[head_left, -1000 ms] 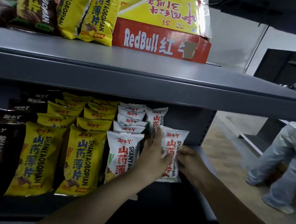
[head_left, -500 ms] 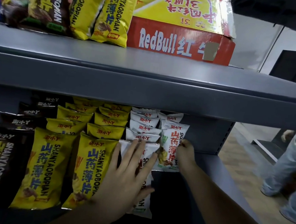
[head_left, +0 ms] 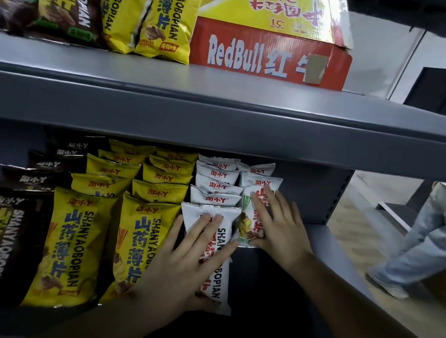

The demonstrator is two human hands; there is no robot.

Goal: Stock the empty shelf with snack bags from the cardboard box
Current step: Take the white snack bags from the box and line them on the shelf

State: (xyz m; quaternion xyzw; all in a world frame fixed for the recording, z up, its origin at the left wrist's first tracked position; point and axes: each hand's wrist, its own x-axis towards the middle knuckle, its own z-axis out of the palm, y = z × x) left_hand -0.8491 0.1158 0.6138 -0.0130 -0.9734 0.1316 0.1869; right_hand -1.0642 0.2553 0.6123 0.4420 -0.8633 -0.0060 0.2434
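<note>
Grey metal shelving fills pretty much the whole view, with the upper shelf (head_left: 222,108) running across the middle and the lower shelf (head_left: 340,247) underneath. A red cardboard box (head_left: 267,52) printed RedBull sits on the upper shelf's right part, flaps open. I can't see inside it. Some yellow bags (head_left: 166,17) lean just left of it. Off to the far right, a person (head_left: 430,232) stands on the floor, well apart from all this.

Down on the lower shelf the stock runs in columns from far to near: dark brown bags (head_left: 2,242) on the left, then two yellow columns (head_left: 70,249), then two white ones on the right. All of them stand upright, long axis vertical, fronts facing near.

The left hand (head_left: 187,264) lies flat with spread fingers on the front white bag (head_left: 217,264) of the left white column, pressing it back. The right hand (head_left: 278,229) has straight fingers laid over the right-column white bag (head_left: 248,226), which stands further back than its neighbour. Neither hand is really gripping anything.

The bit that matters, I reckon: the right white column stops short, so there's bare shelf near-side of it, right under the right wrist. The box is straight up from there, so the right hand looks like the closer one to reach up for the next bag.
</note>
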